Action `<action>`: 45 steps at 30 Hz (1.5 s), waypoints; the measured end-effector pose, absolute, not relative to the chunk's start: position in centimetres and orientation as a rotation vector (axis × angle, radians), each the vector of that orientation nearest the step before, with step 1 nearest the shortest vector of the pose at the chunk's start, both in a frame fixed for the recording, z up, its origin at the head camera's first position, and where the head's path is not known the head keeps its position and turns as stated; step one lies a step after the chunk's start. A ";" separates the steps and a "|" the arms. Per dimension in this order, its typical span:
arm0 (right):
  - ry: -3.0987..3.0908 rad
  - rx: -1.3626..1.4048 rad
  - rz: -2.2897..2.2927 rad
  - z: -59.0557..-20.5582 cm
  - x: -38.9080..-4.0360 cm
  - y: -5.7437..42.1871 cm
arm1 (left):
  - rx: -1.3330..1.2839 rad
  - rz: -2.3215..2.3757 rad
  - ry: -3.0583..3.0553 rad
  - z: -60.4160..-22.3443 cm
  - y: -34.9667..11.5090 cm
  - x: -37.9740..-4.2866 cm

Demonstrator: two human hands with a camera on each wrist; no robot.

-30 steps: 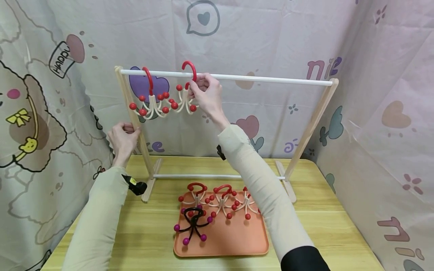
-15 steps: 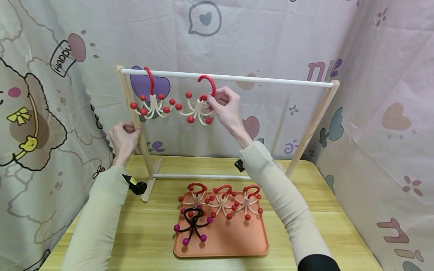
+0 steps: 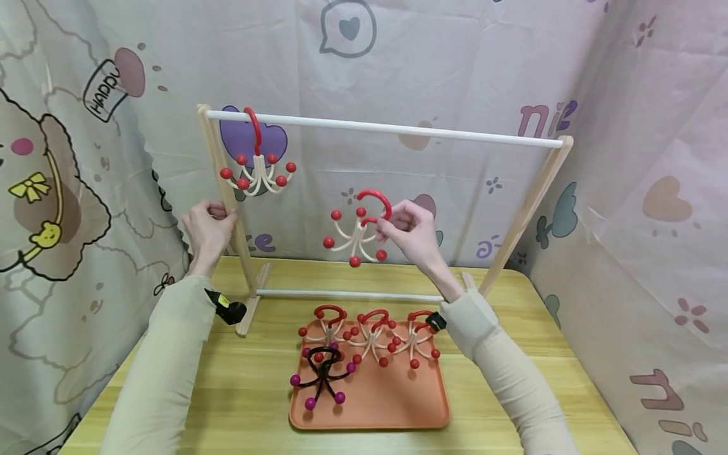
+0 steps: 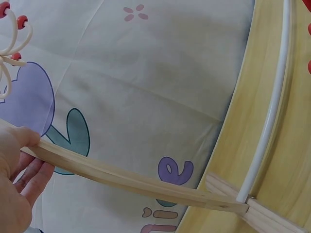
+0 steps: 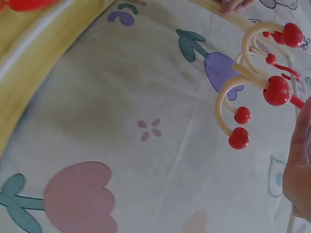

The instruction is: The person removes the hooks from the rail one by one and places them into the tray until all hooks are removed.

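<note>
My right hand (image 3: 414, 234) pinches the red hook of a multi-arm hanger (image 3: 358, 232), in front of the rack and below its top rail (image 3: 364, 127). The hanger's curved cream arms end in red balls, seen close up in the right wrist view beside the hand (image 5: 299, 170). At the rack's left side my left hand (image 3: 207, 230) grips the wooden post (image 3: 243, 249); the left wrist view shows thumb and fingers around that post (image 4: 121, 177). Another red-and-cream hanger (image 3: 258, 167) hangs by its hook near the rail's left end.
On the wooden table (image 3: 540, 379) lies an orange tray (image 3: 398, 404). Three red-and-cream hangers, among them a middle one (image 3: 372, 341), lie along its back edge. A black hanger with purple balls (image 3: 323, 374) is at its left. Patterned curtains (image 3: 483, 57) surround the table.
My right hand has brought the held hanger down and to the right, away from the top rail. The left hand stays on the post.
</note>
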State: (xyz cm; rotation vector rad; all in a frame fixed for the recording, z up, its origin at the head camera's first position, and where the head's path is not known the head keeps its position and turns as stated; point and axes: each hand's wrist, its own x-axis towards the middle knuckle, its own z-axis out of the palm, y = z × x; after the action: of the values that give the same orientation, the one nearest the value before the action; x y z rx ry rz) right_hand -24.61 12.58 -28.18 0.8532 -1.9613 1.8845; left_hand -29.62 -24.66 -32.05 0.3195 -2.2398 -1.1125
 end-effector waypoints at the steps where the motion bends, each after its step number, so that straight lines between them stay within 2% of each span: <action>1: -1.971 0.854 1.894 -28.6 -24.3 12.9 | 0.321 -1.115 -2.239 -32.0 -24.6 -29.6; 25: -2.160 1.156 1.975 -36.9 -18.7 17.1 | 0.321 -1.107 -2.221 -32.0 -24.5 -29.7; 45: -2.380 1.432 2.074 -41.2 -17.8 18.6 | 0.304 -1.119 -2.202 -32.1 -24.4 -29.6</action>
State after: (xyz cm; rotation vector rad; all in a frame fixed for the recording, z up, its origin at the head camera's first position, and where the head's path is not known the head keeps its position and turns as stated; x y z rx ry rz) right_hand -17.78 18.60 -41.17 1.4320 -2.3798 2.0735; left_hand -29.61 -24.42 -32.11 0.3043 -2.2025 -1.1194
